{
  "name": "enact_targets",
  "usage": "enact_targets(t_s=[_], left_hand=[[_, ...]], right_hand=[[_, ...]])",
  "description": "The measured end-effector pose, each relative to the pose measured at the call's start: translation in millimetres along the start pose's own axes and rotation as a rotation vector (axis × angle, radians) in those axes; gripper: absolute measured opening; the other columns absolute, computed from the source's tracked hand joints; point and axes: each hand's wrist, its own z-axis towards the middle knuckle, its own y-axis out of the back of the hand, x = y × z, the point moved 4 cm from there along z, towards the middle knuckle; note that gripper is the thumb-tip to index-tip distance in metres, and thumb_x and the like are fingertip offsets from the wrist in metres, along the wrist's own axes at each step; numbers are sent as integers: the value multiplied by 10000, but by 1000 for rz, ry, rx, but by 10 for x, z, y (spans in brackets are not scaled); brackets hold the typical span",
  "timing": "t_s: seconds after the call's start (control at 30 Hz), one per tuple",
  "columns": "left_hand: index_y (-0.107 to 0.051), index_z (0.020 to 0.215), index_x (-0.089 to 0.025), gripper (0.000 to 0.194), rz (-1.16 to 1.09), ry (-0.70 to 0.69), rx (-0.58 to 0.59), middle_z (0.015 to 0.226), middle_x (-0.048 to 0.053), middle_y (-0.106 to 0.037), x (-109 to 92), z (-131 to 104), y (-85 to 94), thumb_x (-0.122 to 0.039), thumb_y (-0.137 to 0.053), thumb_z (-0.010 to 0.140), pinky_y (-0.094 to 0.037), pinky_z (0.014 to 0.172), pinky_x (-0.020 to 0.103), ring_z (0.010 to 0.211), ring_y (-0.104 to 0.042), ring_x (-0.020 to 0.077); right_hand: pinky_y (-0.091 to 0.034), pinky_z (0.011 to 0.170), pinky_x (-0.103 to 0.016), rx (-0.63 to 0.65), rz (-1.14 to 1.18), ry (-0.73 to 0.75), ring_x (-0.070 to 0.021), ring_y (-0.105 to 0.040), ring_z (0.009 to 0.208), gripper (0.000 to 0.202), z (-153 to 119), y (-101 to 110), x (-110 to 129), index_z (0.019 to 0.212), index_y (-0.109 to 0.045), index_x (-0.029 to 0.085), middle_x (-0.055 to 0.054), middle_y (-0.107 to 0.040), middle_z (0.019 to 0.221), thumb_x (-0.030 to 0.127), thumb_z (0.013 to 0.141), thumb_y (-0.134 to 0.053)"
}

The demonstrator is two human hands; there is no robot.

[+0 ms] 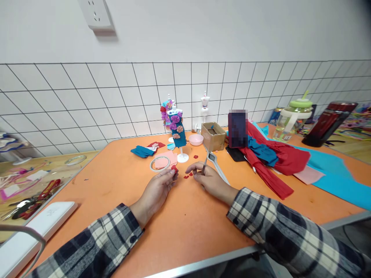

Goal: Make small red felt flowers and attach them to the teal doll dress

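My left hand [158,190] is closed, pinching a small crumpled piece of red paper [174,169] between thumb and fingertips. In my right hand [210,179] is a slim grey metal tool [204,166], its narrow end pointing up; whether it is tweezers or scissors I cannot tell. Small red scraps [188,175] lie on the orange table [174,239] between the hands. Just beyond them stands a miniature dress form [177,129] in a dark blue dress with purple and pink paper flowers. A roll of tape [160,163] rests on pink paper beside my left hand.
Behind are a pink bowl [196,139], a cardboard box [213,137] and a bare white dress form [205,108]. At right lie red paper [269,185], blue paper [333,170], a phone [237,129], a bottle [292,121] and a dark flask [329,123]. A white power bank [43,227] sits left.
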Motion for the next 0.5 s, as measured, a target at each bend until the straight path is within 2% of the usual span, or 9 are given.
enact_targets(t_s=[0.1,0.23,0.3,0.4,0.5], left_hand=[[-709,818,-174,147,-7,-1,4,815,9,-691,0,13,1,-246,-776,709,-466,719,232,795,-617,127],[-708,801,-165,187,2,-29,-9,817,11,-672,-7,20,9,-251,-809,668,-460,734,229,810,-600,131],[-711,809,-164,225,37,-60,-14,840,18,-667,-8,16,4,-279,-823,652,-453,740,229,829,-590,139],[-714,830,-174,254,158,-123,-40,847,13,-655,-10,9,-6,-344,-814,670,-426,707,218,809,-566,134],[-712,862,-183,273,277,-172,-62,834,5,-643,-8,10,-11,-394,-783,705,-403,680,220,770,-542,130]], right_hand=[[-421,785,-284,48,36,-51,-167,-547,866,237,25,10,-55,857,-722,170,-47,-602,904,172,820,-488],[-395,652,-247,242,158,-210,-120,-504,660,250,12,-117,-197,991,-707,158,-21,-622,771,262,844,-534],[-376,617,-241,297,179,-241,-112,-479,610,254,0,-172,-234,993,-693,148,-14,-616,710,278,862,-518],[-353,583,-238,212,168,-227,-115,-444,583,220,5,-156,-228,883,-657,162,12,-540,615,273,879,-467],[-347,546,-223,84,255,-234,-111,-435,608,92,6,-103,-208,831,-583,186,21,-498,683,179,774,-512]])
